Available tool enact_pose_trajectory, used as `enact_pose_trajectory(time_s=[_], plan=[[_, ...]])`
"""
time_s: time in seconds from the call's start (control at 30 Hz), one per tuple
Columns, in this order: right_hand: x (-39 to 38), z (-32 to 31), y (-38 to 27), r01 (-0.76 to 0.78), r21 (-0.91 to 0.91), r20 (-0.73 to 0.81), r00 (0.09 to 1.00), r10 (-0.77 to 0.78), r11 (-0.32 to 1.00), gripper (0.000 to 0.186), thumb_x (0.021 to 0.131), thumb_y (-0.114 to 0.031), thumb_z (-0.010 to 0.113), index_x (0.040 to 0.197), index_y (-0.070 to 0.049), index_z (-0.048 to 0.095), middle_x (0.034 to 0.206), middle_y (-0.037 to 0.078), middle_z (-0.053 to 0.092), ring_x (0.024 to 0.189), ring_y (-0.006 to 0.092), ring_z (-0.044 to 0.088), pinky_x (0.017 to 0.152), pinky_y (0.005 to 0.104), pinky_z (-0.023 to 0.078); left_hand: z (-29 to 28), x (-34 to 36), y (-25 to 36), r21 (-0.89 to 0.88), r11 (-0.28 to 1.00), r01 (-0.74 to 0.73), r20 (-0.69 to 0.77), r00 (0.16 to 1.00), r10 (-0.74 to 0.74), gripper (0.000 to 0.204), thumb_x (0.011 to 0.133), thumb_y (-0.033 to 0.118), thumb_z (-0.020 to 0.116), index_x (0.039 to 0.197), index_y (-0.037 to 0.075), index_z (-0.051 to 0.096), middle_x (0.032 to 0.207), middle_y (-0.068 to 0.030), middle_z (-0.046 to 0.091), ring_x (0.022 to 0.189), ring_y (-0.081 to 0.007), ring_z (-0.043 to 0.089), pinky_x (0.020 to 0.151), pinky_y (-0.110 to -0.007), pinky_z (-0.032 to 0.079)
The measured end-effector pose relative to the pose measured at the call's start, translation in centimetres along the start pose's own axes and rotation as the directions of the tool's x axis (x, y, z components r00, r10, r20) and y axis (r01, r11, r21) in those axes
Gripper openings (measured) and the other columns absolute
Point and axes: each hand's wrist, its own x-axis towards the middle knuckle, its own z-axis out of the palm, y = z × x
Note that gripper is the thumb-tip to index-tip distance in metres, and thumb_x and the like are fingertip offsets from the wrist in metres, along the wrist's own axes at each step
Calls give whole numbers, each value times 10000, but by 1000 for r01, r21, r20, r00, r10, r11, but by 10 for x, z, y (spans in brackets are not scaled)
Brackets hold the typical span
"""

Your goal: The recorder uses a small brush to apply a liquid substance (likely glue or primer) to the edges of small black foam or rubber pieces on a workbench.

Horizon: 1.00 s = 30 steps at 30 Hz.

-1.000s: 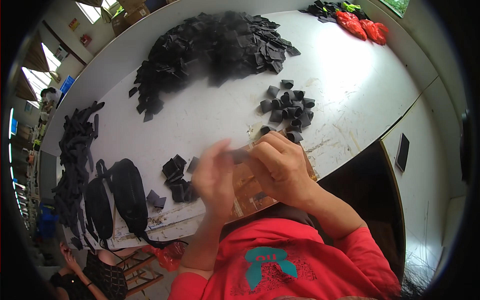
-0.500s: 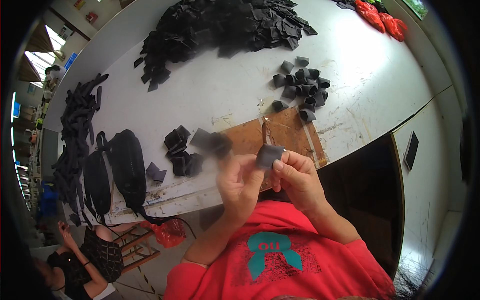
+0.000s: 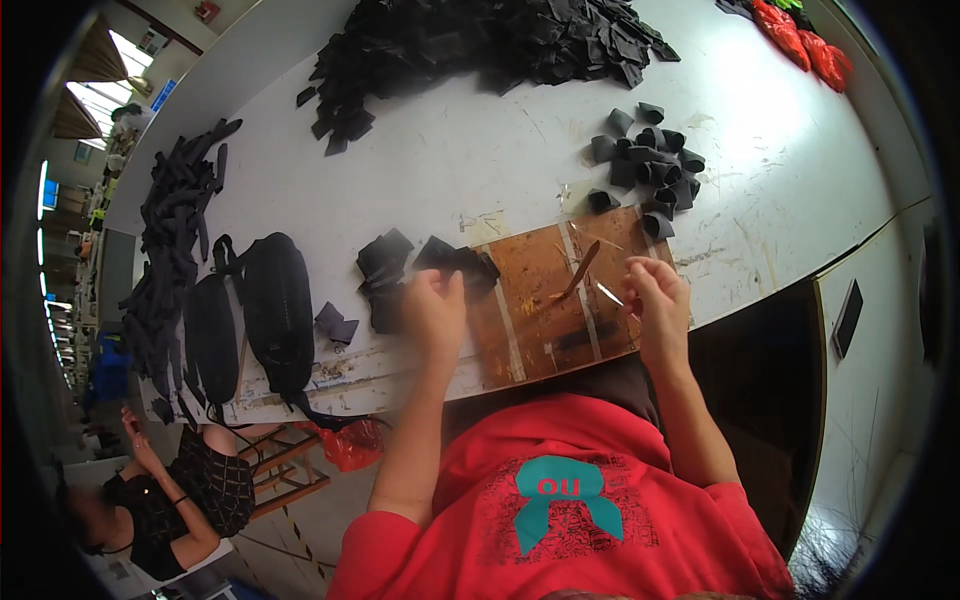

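My left hand [image 3: 436, 312], smeared by motion, is over the near edge of a group of black fabric pieces [image 3: 383, 265]; whether its fingers hold a piece does not show. More dark folded pieces [image 3: 452, 262] lie just beyond its fingertips. My right hand [image 3: 658, 302] is raised over the right side of a brown board [image 3: 535, 300], its fingers closed in a pinch. A thin, shiny, pointed tool [image 3: 610, 294] sticks out from them; its exact kind is unclear. On the board lies a narrow brown strip [image 3: 580, 272].
Curled black fabric pieces [image 3: 655, 165] lie beyond the board, and a large black heap [image 3: 480, 45] at the far side. Black strips [image 3: 175, 240] and two black pouches [image 3: 278, 315] lie left. Red plastic bags [image 3: 800, 45] are far right. Another person [image 3: 165, 500] sits lower left.
My hands have moved apart; the dark piece between them is no longer there. The left hand has gone left to the fabric pieces, the right hand to the right, and the board is uncovered.
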Motion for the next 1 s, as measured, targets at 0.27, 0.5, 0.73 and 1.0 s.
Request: enact_pose_trajectory(time_s=[0.27,0.5,0.73,1.0], plan=[[-54,42,-6,402,-351,443,867,-228,846,158,819,-111,588,869,39,575,748,102,588,669,161,587,595,290,468,-52,14,34,-507,775,377,404,898,-172,85,778,53,623,826,-6,586,674,-8,570,540,-43,490,456,-191,386],[-41,51,-13,-325,11,508,816,275,946,293,831,-208,620,970,42,558,805,40,589,714,97,545,644,235,452,-68,-14,79,-658,421,625,700,714,33,74,813,65,609,866,14,596,746,4,584,624,-29,511,518,-151,402],[-43,46,-8,-155,-10,479,866,141,988,163,840,-153,602,873,4,575,793,11,594,705,45,522,612,201,437,-51,-43,80,-714,249,655,654,750,-99,107,866,102,540,910,6,557,814,-35,593,723,-97,557,676,-229,462],[-36,32,-1,-471,304,514,813,274,828,112,845,-157,588,854,-48,565,756,33,598,659,108,578,616,253,493,-60,-42,78,-505,-159,849,835,527,162,221,875,203,473,936,5,549,802,-80,597,685,-147,569,562,-262,446]])
